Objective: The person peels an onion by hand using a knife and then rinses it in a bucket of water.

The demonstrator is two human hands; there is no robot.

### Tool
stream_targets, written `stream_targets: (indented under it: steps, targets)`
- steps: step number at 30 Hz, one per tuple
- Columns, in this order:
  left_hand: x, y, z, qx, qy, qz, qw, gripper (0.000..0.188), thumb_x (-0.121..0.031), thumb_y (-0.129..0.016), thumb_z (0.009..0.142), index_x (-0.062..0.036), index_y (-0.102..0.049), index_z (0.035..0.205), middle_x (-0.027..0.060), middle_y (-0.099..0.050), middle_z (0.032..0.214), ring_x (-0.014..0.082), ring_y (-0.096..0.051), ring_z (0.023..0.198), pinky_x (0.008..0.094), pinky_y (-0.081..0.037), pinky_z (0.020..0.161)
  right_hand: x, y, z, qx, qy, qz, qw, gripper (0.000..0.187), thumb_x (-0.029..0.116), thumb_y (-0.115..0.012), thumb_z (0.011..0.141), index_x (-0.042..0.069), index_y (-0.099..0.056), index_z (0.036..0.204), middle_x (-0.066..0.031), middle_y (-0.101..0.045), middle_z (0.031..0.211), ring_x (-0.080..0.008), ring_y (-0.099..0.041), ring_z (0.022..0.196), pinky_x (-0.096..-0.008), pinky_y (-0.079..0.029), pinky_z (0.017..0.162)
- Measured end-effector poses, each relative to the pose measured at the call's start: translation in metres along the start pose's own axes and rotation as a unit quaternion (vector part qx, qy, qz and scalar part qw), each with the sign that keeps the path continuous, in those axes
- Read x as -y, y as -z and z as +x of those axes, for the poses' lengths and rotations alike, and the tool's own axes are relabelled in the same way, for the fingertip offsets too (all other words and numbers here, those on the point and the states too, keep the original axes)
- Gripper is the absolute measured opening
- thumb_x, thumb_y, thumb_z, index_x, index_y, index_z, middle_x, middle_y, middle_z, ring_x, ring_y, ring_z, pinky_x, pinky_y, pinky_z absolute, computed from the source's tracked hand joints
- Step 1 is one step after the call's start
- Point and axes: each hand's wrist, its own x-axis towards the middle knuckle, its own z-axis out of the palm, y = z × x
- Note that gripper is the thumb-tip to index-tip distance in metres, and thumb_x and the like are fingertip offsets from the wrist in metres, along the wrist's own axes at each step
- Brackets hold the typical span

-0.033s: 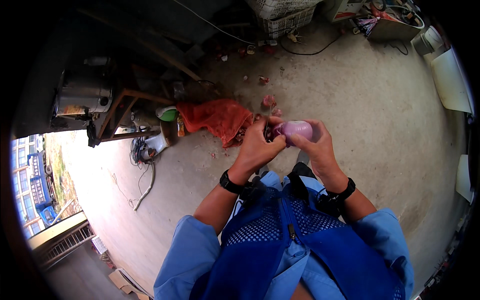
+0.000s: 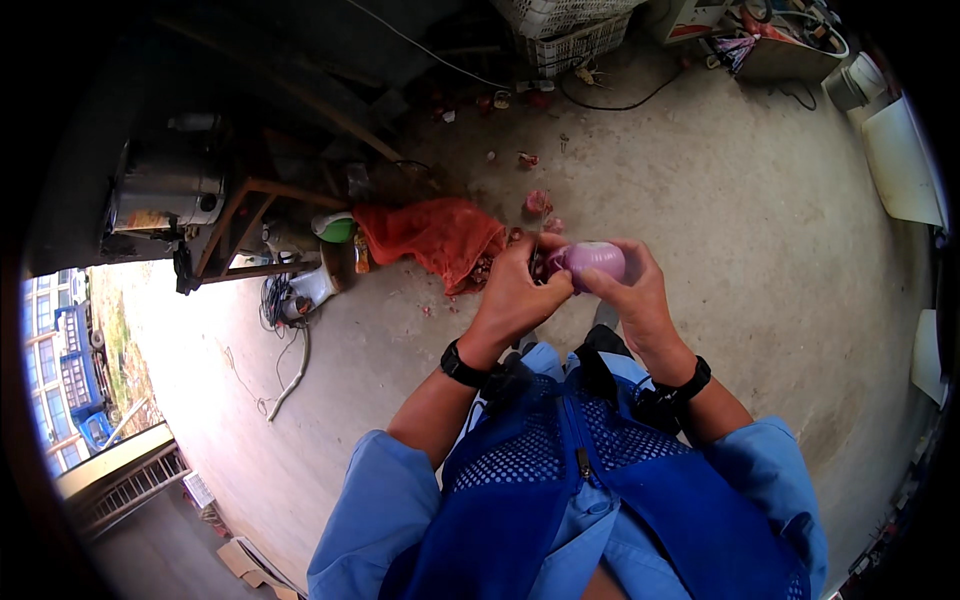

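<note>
Over grey concrete floor (image 2: 740, 260), purple onion (image 2: 604, 262) sits between my hands. Right hand (image 2: 640, 290) grasps it; left hand (image 2: 515, 295) touches its left end, can't tell what those fingers grip. Just past them: red mesh sack (image 2: 430, 235) lying down, reddish scraps (image 2: 538, 201) beside it. Farther left, wooden frame (image 2: 262, 270), silver drum (image 2: 170, 195). Farthest ahead, white crates (image 2: 575, 48), stacked.

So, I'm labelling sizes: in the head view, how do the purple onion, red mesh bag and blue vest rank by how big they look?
1. Blue vest
2. Red mesh bag
3. Purple onion
This is apparent size only.
</note>
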Motion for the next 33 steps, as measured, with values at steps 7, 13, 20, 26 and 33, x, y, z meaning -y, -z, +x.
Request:
stream_targets:
  steps: [7, 13, 20, 26, 33]
  targets:
    - [0.003, -0.008, 0.006, -0.001, -0.017, 0.01, 1.0, 0.033, 0.001, -0.06, 0.078, 0.0053, -0.061, 0.111, 0.0087, -0.065, 0.096, 0.0113, -0.064, 0.084, 0.0258, -0.055, 0.073, 0.005, -0.001, 0.0, -0.022, 0.001, -0.021, 1.0, 0.054, 0.016, -0.082, 0.081, -0.006, -0.05, 0.119, -0.0148, -0.063, 0.111, -0.0181, -0.066, 0.096, -0.0296, -0.057, 0.081]
    - [0.03, -0.007, 0.013, -0.003, -0.001, -0.084, 0.996, 0.034, 0.002, -0.059, 0.08, 0.0066, -0.058, 0.113, 0.0108, -0.065, 0.098, 0.0134, -0.065, 0.084, 0.0265, -0.056, 0.072, -0.001, 0.001, 0.003, -0.024, -0.002, -0.015, 1.0, 0.053, 0.016, -0.081, 0.082, -0.007, -0.05, 0.118, -0.0162, -0.063, 0.109, -0.0191, -0.067, 0.093, -0.0294, -0.058, 0.076]
    - [0.013, -0.003, 0.006, 0.03, -0.032, -0.069, 0.997, 0.036, -0.001, -0.064, 0.082, 0.0052, -0.058, 0.117, 0.0099, -0.065, 0.102, 0.0126, -0.064, 0.09, 0.0272, -0.054, 0.079, -0.003, 0.003, 0.006, -0.032, -0.03, 0.035, 0.998, 0.053, 0.018, -0.081, 0.083, -0.007, -0.049, 0.117, -0.0174, -0.064, 0.109, -0.0187, -0.066, 0.093, -0.0288, -0.057, 0.075]
    - [0.01, -0.001, 0.003, 0.024, -0.013, -0.073, 0.997, 0.035, -0.003, -0.066, 0.081, 0.0035, -0.059, 0.114, 0.0075, -0.066, 0.1, 0.0105, -0.062, 0.089, 0.0257, -0.053, 0.079, -0.005, 0.002, 0.004, -0.044, -0.025, 0.019, 0.999, 0.053, 0.017, -0.081, 0.083, -0.007, -0.049, 0.117, -0.0166, -0.063, 0.109, -0.018, -0.066, 0.094, -0.0284, -0.057, 0.075]
    - [0.009, -0.002, 0.002, -0.007, -0.009, -0.02, 1.0, 0.018, -0.002, -0.066, 0.08, 0.003, -0.064, 0.097, 0.0058, -0.065, 0.09, 0.0102, -0.063, 0.084, 0.0248, -0.052, 0.076, -0.004, -0.003, 0.001, -0.059, 0.0, -0.028, 0.998, 0.055, 0.015, -0.082, 0.082, -0.008, -0.047, 0.119, -0.0163, -0.062, 0.11, -0.018, -0.065, 0.095, -0.0289, -0.058, 0.077]
